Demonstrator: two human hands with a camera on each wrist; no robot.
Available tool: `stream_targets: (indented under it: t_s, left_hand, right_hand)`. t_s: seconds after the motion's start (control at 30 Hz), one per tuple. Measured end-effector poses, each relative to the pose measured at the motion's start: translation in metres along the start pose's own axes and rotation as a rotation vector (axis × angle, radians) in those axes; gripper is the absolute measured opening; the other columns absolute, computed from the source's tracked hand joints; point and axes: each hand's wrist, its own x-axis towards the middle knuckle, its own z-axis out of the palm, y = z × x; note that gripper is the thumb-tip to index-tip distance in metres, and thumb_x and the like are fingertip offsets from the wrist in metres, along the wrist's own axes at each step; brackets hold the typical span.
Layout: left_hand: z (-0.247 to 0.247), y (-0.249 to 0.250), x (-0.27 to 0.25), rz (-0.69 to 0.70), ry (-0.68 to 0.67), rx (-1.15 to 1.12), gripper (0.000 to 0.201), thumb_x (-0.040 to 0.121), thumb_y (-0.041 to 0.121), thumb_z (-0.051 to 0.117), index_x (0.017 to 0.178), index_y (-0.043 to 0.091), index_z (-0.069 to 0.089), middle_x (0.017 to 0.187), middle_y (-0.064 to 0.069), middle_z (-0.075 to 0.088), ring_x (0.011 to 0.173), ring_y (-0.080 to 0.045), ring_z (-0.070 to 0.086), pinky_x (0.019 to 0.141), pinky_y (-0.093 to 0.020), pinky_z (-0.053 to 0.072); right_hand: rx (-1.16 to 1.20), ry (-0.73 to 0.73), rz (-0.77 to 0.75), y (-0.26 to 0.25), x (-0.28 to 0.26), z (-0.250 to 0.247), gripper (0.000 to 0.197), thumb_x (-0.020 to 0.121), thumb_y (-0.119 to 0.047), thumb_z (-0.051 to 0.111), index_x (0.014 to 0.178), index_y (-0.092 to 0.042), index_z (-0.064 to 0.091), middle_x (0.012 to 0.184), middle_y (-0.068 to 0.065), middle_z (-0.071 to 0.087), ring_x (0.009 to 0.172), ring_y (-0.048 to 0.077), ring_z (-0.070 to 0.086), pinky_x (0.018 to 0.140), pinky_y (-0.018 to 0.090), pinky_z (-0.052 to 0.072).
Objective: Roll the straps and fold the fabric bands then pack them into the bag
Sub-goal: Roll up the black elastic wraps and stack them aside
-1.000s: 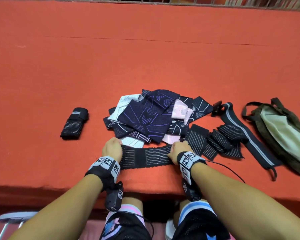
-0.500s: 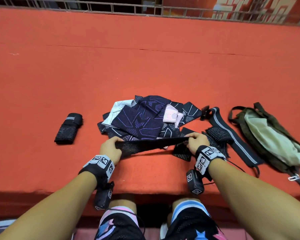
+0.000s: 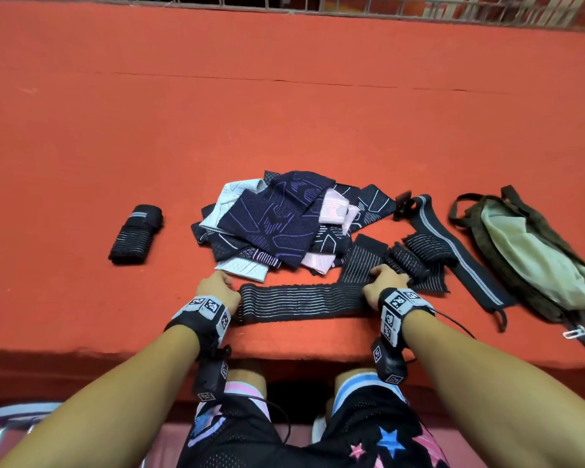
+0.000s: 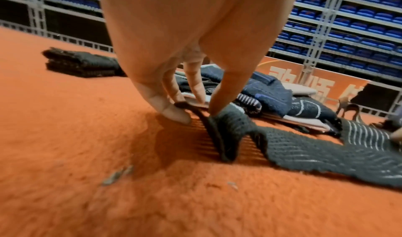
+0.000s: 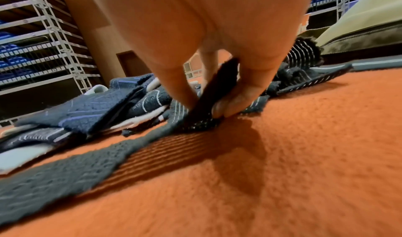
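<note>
Near the carpeted platform's point(image 3: 284, 123) front edge, left hand point(image 3: 217, 288) and right hand point(image 3: 384, 285) pinch the striped strap's point(image 3: 301, 303) ends; uneven tension risks a skewed, loose roll.

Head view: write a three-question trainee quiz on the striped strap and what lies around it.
1. True or false: both hands pinch the ends of the striped black strap.
2. Which lies nearest the left hand? A) green bag B) rolled strap C) grey-striped band
3. Fill in: the strap lies stretched flat on the ____ carpet.

Key:
1. True: the left hand takes one end, and the right hand has its grip on the other.
2. B
3. orange
</note>
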Motion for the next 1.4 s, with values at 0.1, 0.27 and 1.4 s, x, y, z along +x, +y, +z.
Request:
stream_targets:
  t_s: [0.1, 0.27, 1.4]
  left_hand:
    - [-0.003, -0.005, 0.005, -0.115, 0.044, -0.098, 0.029, 0.082, -0.007, 0.057, 0.091, 0.015, 0.073, 0.101, -0.008, 0.072, 0.093, -0.03, 0.066, 0.08, -0.026, 0.046]
    - [-0.01, -0.02, 0.019, -0.126, -0.014, -0.096, 0.032, 0.078, -0.006, 0.069, 0.092, 0.022, 0.074, 0.1, -0.006, 0.073, 0.082, -0.023, 0.061, 0.078, -0.026, 0.048]
    - [0.003, -0.036, 0.009, -0.132, -0.214, -0.59, 0.009, 0.081, 0.008, 0.072, 0.081, 0.017, 0.073, 0.083, -0.013, 0.076, 0.081, -0.027, 0.074, 0.075, -0.042, 0.06]
  right_hand:
    - [-0.093, -0.051, 0.01, 0.002, 0.001, -0.009, 0.038, 0.091, -0.011, 0.06, 0.129, -0.009, 0.056, 0.131, 0.018, 0.057, 0.114, 0.036, 0.058, 0.094, 0.03, 0.044]
    - [-0.158, -0.107, 0.009, 0.013, 0.004, -0.023, 0.009, 0.091, -0.015, 0.063, 0.091, -0.008, 0.058, 0.096, 0.013, 0.062, 0.085, 0.029, 0.057, 0.074, 0.028, 0.042]
    - [0.096, -0.433, -0.475, -0.115, -0.058, 0.123, 0.016, 0.081, -0.014, 0.077, 0.072, -0.016, 0.064, 0.07, -0.001, 0.064, 0.069, 0.017, 0.06, 0.073, 0.03, 0.052]
